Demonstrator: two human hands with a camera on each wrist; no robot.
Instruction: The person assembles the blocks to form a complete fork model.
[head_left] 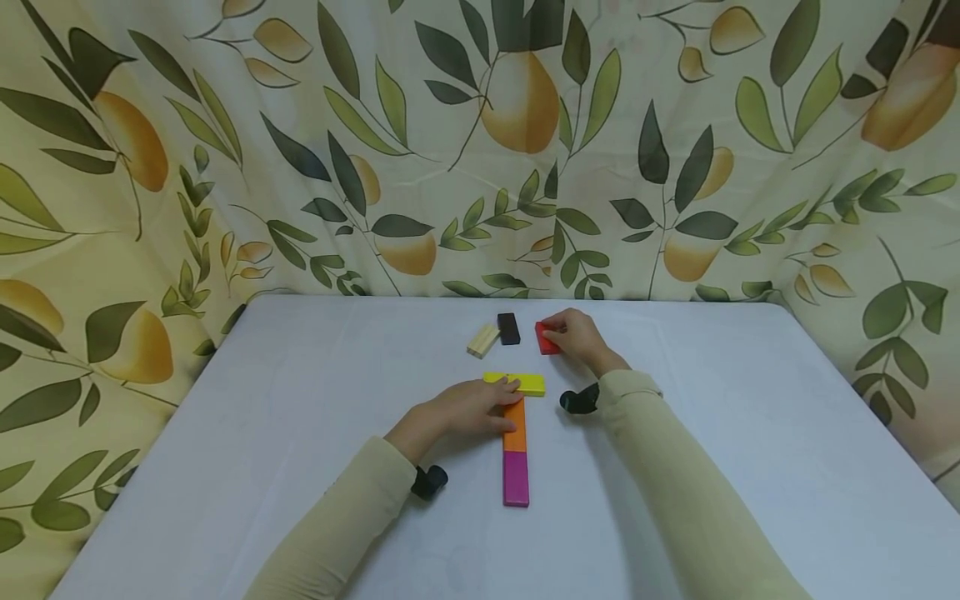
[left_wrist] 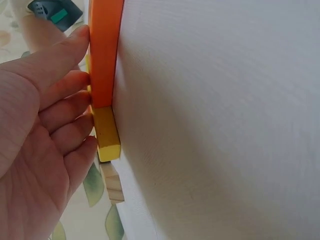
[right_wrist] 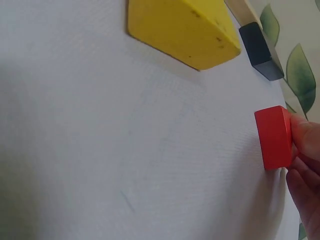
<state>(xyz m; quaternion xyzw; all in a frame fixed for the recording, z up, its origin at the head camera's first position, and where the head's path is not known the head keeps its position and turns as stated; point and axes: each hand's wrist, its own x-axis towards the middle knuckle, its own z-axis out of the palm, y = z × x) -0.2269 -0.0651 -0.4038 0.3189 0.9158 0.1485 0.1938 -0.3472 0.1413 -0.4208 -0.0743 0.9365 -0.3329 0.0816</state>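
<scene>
My right hand (head_left: 579, 337) pinches a red block (head_left: 547, 340) between thumb and fingers at the far side of the table. In the right wrist view that red block (right_wrist: 272, 137) shows its broad side, with the fingertips at its far edge. My left hand (head_left: 467, 408) rests on an orange block (head_left: 514, 440) and a yellow block (head_left: 531, 385), fingers extended. The yellow one lies crosswise at the far end of the orange one, and a purple block (head_left: 516, 479) continues the line toward me. In the left wrist view, fingertips touch the orange (left_wrist: 104, 60) and yellow (left_wrist: 106, 131) blocks.
A plain wooden block (head_left: 483, 341) lies slanted beyond the yellow one, beside a black block (head_left: 509, 328). Both lie left of the red block on the white table (head_left: 337, 358). A curtain (head_left: 465, 192) with fruit and leaves hangs behind the table's far edge.
</scene>
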